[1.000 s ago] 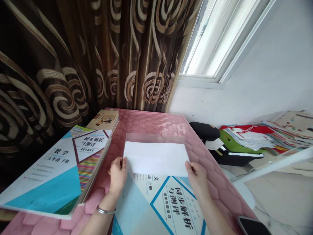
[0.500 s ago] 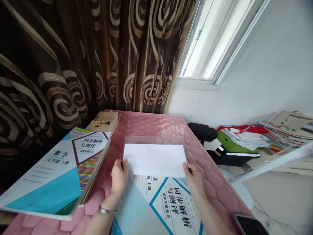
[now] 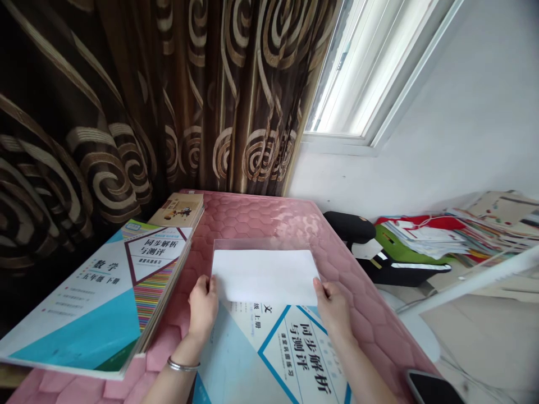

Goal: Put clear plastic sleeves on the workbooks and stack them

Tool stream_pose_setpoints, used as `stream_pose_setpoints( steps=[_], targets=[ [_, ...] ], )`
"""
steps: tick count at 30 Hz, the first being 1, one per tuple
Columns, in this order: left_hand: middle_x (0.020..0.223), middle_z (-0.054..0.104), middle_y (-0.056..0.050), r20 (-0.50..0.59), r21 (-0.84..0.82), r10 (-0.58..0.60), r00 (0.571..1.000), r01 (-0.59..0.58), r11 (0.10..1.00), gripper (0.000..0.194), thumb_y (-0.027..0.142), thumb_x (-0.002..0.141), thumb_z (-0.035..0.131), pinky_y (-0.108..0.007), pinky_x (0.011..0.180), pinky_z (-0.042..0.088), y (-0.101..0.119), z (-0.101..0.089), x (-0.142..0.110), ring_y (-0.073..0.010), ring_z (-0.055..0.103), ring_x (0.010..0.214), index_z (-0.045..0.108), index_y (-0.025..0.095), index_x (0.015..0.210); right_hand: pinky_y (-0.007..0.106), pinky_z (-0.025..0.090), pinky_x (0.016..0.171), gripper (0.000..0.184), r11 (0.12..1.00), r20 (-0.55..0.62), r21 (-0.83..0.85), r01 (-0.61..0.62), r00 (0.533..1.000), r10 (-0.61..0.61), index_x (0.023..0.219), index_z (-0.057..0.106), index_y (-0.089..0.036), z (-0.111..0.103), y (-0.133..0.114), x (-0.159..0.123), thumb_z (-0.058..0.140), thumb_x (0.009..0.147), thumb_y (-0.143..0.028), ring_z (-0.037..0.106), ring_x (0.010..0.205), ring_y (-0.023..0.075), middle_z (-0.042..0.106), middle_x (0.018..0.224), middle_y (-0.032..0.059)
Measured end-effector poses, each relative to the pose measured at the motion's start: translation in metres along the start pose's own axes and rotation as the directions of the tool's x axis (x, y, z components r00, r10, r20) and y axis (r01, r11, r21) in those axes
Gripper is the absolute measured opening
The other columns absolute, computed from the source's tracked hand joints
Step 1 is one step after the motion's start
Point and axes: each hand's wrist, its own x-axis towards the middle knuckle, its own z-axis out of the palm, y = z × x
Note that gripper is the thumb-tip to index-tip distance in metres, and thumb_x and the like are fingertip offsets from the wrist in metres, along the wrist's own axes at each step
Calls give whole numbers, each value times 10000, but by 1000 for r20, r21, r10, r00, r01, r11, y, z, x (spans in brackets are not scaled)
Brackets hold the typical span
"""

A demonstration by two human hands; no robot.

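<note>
A workbook (image 3: 269, 353) with a white and blue cover lies in front of me. Across its far part is a white paper sheet (image 3: 263, 275), and a strip of clear plastic film (image 3: 261, 244) shows beyond the paper's far edge. My left hand (image 3: 203, 303) pinches the left edge of the paper and film, thumb on top. At the right edge, my right hand (image 3: 332, 303) grips the same sheet in the same way. Whether the film also covers the workbook is hard to see. The undersides of both hands' grips are hidden.
Several stacked books (image 3: 101, 297) lie on the left of the pink padded tablecloth (image 3: 236, 210). A phone (image 3: 433, 387) rests at the lower right. Beyond are a white lamp arm (image 3: 463, 292), a black case (image 3: 349, 225) and piled papers (image 3: 425, 241). A patterned curtain (image 3: 189, 95) hangs behind.
The far edge of the paper and film has come slightly nearer to me. Both hands keep their grip and have shifted a little to the left.
</note>
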Motion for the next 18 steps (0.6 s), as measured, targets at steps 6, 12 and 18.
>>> stream_pose_setpoints(
  steps=[6, 12, 18],
  targets=[
    [595, 532, 21, -1, 171, -35, 999, 35, 985, 279, 297, 898, 432, -246, 585, 290, 8, 2, -1, -133, 472, 568, 389, 215, 636, 264, 373, 491, 435, 998, 34, 54, -33, 999, 31, 571, 485, -215, -6, 3, 1, 477, 750, -611, 525, 531, 177, 575, 532, 18],
    [593, 539, 9, 13, 187, -50, 999, 47, 981, 278, 328, 905, 428, -252, 596, 295, 9, 1, 2, -149, 506, 590, 405, 214, 652, 287, 378, 504, 450, 993, 50, -107, -44, 998, 49, 558, 500, -223, -1, 6, 9, 423, 720, -636, 555, 543, 211, 603, 536, 59],
    [604, 542, 3, 63, 122, -20, 998, 12, 993, 298, 263, 900, 396, -235, 587, 296, 7, -4, 0, -130, 473, 585, 413, 210, 608, 295, 388, 535, 433, 984, 60, -180, -11, 998, 22, 566, 473, -236, 4, 7, 10, 359, 760, -606, 589, 596, 234, 627, 576, 82]
  ],
)
